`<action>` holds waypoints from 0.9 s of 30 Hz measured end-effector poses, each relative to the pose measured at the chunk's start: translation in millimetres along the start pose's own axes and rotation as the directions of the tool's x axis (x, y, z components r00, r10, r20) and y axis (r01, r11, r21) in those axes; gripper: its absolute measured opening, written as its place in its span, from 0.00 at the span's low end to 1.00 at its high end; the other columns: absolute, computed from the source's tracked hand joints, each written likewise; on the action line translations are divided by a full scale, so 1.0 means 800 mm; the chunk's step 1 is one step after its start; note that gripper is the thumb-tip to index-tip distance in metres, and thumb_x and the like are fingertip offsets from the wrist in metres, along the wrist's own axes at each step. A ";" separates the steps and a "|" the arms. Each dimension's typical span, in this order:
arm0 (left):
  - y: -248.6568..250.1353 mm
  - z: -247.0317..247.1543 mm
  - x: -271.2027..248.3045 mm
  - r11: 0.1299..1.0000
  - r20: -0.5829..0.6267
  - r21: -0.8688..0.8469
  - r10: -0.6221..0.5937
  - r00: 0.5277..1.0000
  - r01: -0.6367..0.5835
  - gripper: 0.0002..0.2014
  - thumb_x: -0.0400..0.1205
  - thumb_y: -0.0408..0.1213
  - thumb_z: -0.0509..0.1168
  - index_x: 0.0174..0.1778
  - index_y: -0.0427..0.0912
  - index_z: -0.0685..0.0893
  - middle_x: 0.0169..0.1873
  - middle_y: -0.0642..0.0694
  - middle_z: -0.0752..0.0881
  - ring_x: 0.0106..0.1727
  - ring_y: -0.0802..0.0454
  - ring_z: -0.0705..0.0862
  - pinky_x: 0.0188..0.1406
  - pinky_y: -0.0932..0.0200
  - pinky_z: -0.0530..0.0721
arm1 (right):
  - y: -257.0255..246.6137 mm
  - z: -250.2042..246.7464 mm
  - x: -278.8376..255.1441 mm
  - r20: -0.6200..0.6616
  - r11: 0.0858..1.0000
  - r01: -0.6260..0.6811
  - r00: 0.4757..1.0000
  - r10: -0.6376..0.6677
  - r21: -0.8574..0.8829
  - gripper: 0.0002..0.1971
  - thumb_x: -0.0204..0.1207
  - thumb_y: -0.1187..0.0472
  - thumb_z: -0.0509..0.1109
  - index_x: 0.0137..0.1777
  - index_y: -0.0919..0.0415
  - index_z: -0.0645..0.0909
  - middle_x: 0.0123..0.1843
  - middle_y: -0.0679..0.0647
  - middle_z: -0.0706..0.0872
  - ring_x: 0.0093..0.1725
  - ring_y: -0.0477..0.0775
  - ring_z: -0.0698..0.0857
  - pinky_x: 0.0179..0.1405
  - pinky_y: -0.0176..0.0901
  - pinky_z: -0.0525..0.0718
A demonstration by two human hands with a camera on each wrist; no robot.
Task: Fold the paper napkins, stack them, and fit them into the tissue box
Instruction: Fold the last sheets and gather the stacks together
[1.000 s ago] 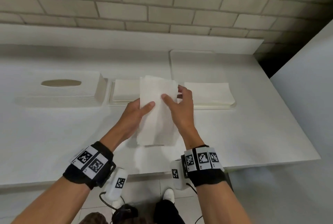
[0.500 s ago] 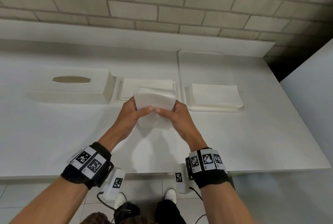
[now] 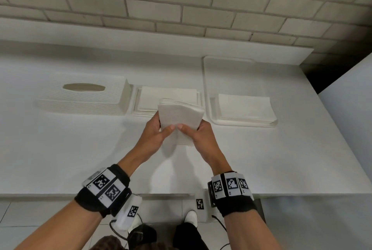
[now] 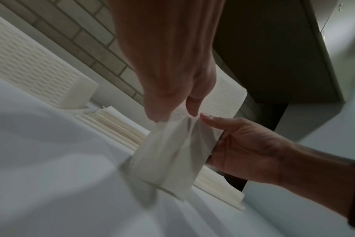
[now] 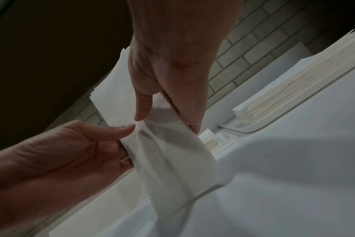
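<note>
Both hands hold a white napkin bundle [image 3: 180,117] folded over, a little above the white table. My left hand [image 3: 156,135] pinches its left edge with the thumb on top; my right hand [image 3: 198,134] pinches the right edge the same way. The wrist views show the bundle [image 4: 172,154] [image 5: 170,152] bent into a loop that hangs down to the tabletop. Behind it a stack of folded napkins [image 3: 161,96] lies on a low base. The white tissue box [image 3: 84,96] with an oval slot stands at the left.
A white tray [image 3: 209,80] at the right holds a second napkin stack [image 3: 244,106]. A brick wall and a low ledge run along the back. A white panel rises at the far right. The table's front edge lies near my wrists.
The bundle was long and flat one second ago; its halves have since been brought together, and my thumbs now meet on top. The hands have shifted slightly away from me.
</note>
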State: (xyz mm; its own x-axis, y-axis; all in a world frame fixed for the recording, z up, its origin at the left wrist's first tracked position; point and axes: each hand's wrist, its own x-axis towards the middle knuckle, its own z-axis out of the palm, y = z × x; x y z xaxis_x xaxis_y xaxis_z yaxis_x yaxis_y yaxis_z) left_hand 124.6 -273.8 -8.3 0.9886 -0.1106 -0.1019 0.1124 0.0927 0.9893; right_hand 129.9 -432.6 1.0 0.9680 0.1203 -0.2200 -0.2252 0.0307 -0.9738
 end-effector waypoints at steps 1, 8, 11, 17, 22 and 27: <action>0.001 -0.001 0.000 1.000 -0.004 0.018 0.012 1.000 -0.012 0.21 0.78 0.36 0.70 0.65 0.55 0.77 0.62 0.48 0.86 0.64 0.54 0.84 0.60 0.59 0.83 | 0.000 0.000 0.000 0.007 1.000 0.004 1.000 -0.004 0.005 0.15 0.75 0.64 0.75 0.62 0.62 0.85 0.55 0.56 0.92 0.56 0.55 0.91 0.57 0.49 0.88; 0.013 -0.018 0.007 0.923 -0.063 0.381 0.083 0.995 -0.053 0.12 0.81 0.31 0.69 0.60 0.42 0.83 0.52 0.48 0.88 0.54 0.52 0.87 0.50 0.61 0.82 | -0.032 -0.017 -0.006 -0.028 0.992 0.118 0.992 -0.120 -0.051 0.12 0.73 0.68 0.77 0.55 0.60 0.87 0.50 0.55 0.92 0.48 0.51 0.90 0.52 0.46 0.88; 0.031 -0.026 0.011 0.821 0.036 0.552 0.148 0.988 -0.143 0.09 0.78 0.29 0.70 0.53 0.42 0.86 0.48 0.47 0.89 0.50 0.49 0.86 0.50 0.56 0.81 | -0.066 -0.032 -0.003 0.067 0.965 0.172 0.985 -0.162 -0.196 0.07 0.72 0.67 0.78 0.49 0.59 0.89 0.43 0.54 0.91 0.41 0.46 0.88 0.42 0.40 0.86; 0.047 -0.060 0.015 0.863 0.166 0.505 -0.081 0.983 -0.014 0.10 0.73 0.33 0.76 0.48 0.46 0.91 0.45 0.50 0.92 0.48 0.48 0.90 0.48 0.52 0.85 | -0.051 -0.048 0.006 0.096 0.919 0.070 0.995 -0.035 -0.389 0.05 0.77 0.64 0.73 0.50 0.59 0.89 0.44 0.51 0.92 0.44 0.48 0.91 0.46 0.39 0.87; 0.011 -0.095 0.003 0.986 -0.020 -0.034 -0.162 0.987 0.162 0.25 0.54 0.44 0.85 0.47 0.43 0.93 0.50 0.44 0.93 0.53 0.47 0.90 0.56 0.56 0.85 | -0.009 -0.055 0.003 0.022 0.997 -0.043 0.999 0.045 -0.062 0.12 0.78 0.65 0.72 0.60 0.63 0.86 0.54 0.55 0.93 0.55 0.52 0.91 0.55 0.40 0.87; -0.011 -0.077 0.000 0.992 -0.130 0.011 -0.127 0.983 0.129 0.11 0.76 0.32 0.74 0.53 0.44 0.90 0.49 0.51 0.93 0.54 0.52 0.90 0.55 0.60 0.85 | 0.021 -0.038 0.010 -0.048 0.997 -0.049 0.998 0.046 -0.052 0.13 0.77 0.65 0.72 0.61 0.63 0.86 0.56 0.58 0.92 0.56 0.57 0.91 0.57 0.47 0.86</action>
State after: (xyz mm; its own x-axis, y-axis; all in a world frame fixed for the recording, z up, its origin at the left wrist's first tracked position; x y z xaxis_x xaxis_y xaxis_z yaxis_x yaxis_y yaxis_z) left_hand 129.6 -213.3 -23.8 0.9710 0.0085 -0.2390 0.2380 0.0667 0.9690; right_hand 137.0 -461.5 -18.5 0.9607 0.0738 -0.2674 -0.2662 -0.0266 -0.9636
